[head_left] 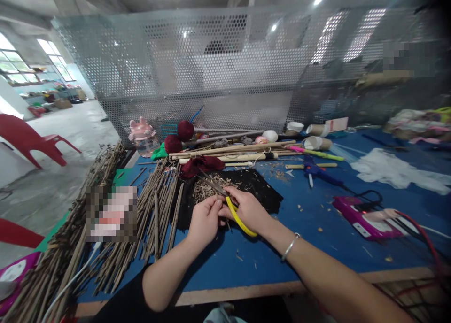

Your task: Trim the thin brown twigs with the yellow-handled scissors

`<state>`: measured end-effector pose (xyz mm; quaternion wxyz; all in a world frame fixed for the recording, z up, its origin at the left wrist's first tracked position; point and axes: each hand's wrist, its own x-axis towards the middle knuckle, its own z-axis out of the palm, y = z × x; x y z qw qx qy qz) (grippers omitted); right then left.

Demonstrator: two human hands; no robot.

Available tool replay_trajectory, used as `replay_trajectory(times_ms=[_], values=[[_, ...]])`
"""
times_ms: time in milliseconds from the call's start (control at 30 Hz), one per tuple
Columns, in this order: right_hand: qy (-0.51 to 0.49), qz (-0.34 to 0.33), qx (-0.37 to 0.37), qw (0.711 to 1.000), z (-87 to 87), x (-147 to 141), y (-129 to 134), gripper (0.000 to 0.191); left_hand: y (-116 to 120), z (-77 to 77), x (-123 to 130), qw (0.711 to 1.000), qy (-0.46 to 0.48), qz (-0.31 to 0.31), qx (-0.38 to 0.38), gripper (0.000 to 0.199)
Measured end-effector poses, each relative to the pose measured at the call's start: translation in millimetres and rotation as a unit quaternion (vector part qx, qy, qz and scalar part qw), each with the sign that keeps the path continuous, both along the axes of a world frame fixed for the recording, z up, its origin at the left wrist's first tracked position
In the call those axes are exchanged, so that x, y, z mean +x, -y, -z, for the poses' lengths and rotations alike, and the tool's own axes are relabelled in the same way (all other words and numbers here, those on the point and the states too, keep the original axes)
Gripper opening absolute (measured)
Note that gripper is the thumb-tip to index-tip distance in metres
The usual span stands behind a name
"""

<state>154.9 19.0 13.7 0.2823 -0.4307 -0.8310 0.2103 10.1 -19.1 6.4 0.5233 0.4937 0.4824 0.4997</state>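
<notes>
My right hand [246,210] is closed around yellow-handled shears [239,219], whose dark blades point up and left over a pile of short chopped stick pieces [207,188]. Close against it, my left hand [206,219] is pinched shut at a thin stick, mostly hidden by the fingers. The pile lies on a black cloth [260,187] spread on the blue tabletop [268,262]. Dark red cloth or yarn [200,165] sits at the cloth's far edge. Left of it, many loose brown sticks [155,210] lie side by side.
A big bundle of twigs [70,234] lines the left side. Behind stand dark red yarn balls [185,130], long rods [232,149] and a perforated metal screen [211,69]. To the right are a blue glue gun [320,173], a purple power strip [362,219] and white cloth [398,170].
</notes>
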Motion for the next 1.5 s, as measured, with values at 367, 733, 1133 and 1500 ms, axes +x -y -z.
replay_trajectory(times_ms=[367,733,1133,1500], values=[[0.027,0.005,0.006,1.0,-1.4,1.4,1.6,0.057,-0.7,-1.4,-0.4,1.0,0.018,0.011,0.007,0.029],[0.034,-0.008,0.028,0.999,-0.4,0.3,1.4,0.063,0.5,-2.9,-2.0,0.998,-0.051,0.003,0.035,0.032],[-0.005,0.024,-0.007,1.0,-5.3,-0.6,1.8,0.051,-1.9,-2.5,-0.2,0.998,-0.029,-0.044,-0.045,0.027],[-0.029,0.003,-0.027,0.999,3.7,-1.2,2.1,0.052,-1.1,-2.1,1.9,0.998,0.014,-0.025,-0.055,0.029]])
